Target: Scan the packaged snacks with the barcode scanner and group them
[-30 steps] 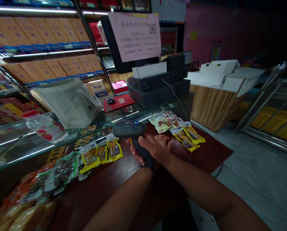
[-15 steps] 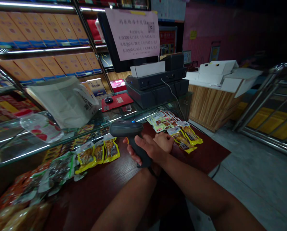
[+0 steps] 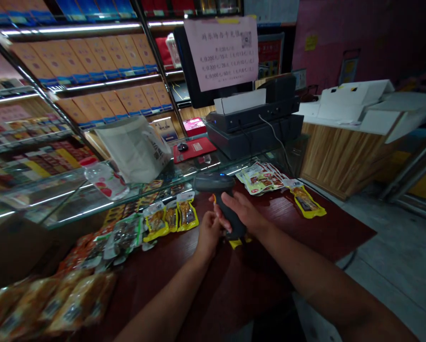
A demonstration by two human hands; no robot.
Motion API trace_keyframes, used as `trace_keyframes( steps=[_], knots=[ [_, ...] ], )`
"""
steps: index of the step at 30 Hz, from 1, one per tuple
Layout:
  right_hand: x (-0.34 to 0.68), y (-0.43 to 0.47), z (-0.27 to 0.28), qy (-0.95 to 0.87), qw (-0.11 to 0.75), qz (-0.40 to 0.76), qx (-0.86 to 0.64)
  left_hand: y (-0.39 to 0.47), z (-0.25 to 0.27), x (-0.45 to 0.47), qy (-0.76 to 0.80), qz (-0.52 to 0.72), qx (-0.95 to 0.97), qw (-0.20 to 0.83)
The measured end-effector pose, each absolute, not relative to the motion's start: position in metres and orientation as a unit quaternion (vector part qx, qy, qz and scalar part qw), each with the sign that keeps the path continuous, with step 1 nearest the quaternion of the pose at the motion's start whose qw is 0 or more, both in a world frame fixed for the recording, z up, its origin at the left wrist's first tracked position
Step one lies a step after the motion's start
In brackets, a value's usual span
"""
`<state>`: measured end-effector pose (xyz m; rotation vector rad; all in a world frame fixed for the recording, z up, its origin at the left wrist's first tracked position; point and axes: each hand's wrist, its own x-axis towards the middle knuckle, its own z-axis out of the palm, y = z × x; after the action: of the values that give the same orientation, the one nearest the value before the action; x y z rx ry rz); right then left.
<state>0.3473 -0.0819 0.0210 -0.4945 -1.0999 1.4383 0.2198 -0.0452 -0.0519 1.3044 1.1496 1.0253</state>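
Currently the right hand [image 3: 247, 212] is clasping the scanner [image 3: 216, 184], left fingers [image 3: 210, 220] unclear; swinging could be knocking a packet [image 3: 309, 203] off the desk's [image 3: 341, 232] right edge.

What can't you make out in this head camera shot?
All in the head view:
Yellow packet below the scanner: mostly hidden by scanner and hands.
Whether the left hand grips it: hidden around the scanner and right hand.
Tan packets, lower left: print blurred.
Pink sign: bottom line too small.
Monitor: largely covered by the sign.
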Motion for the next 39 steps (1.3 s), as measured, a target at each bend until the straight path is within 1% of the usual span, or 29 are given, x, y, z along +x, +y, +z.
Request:
trace_keyframes(
  steps=[2,5,8,10,13,18,21,24,27,30,35,39],
  knots=[
    [0.348,-0.076,0.019,-0.456,0.606,0.594,-0.269,-0.050,-0.050,0.199,0.491,0.449,0.538,0.517],
    [0.350,-0.064,0.010,-0.427,0.626,0.539,-0.368,-0.054,-0.046,0.178,0.505,0.485,0.550,0.454],
    [0.351,-0.053,0.000,-0.411,0.632,0.505,-0.420,-0.054,-0.043,0.170,0.503,0.506,0.580,0.393],
    [0.351,-0.049,-0.006,-0.409,0.628,0.492,-0.443,-0.053,-0.041,0.169,0.493,0.507,0.591,0.387],
    [0.351,-0.047,-0.013,-0.419,0.615,0.490,-0.455,-0.053,-0.038,0.171,0.468,0.505,0.584,0.431],
    [0.352,-0.048,-0.016,-0.425,0.613,0.494,-0.447,-0.055,-0.036,0.175,0.431,0.475,0.482,0.596],
    [0.357,-0.047,-0.014,-0.411,0.632,0.481,-0.448,-0.054,-0.036,0.173,0.388,0.429,0.437,0.689],
    [0.363,-0.045,-0.011,-0.395,0.653,0.465,-0.449,-0.053,-0.038,0.169,0.362,0.351,0.436,0.746],
    [0.367,-0.043,-0.010,-0.384,0.668,0.454,-0.448,-0.052,-0.038,0.164,0.351,0.314,0.441,0.764],
    [0.368,-0.043,-0.011,-0.381,0.674,0.451,-0.443,-0.052,-0.037,0.163,0.343,0.326,0.430,0.769],
    [0.364,-0.045,-0.010,-0.389,0.679,0.451,-0.428,-0.048,-0.038,0.164,0.366,0.405,0.394,0.739],
    [0.362,-0.049,-0.005,-0.394,0.684,0.450,-0.417,-0.044,-0.040,0.164,0.374,0.498,0.380,0.684]
  ],
)
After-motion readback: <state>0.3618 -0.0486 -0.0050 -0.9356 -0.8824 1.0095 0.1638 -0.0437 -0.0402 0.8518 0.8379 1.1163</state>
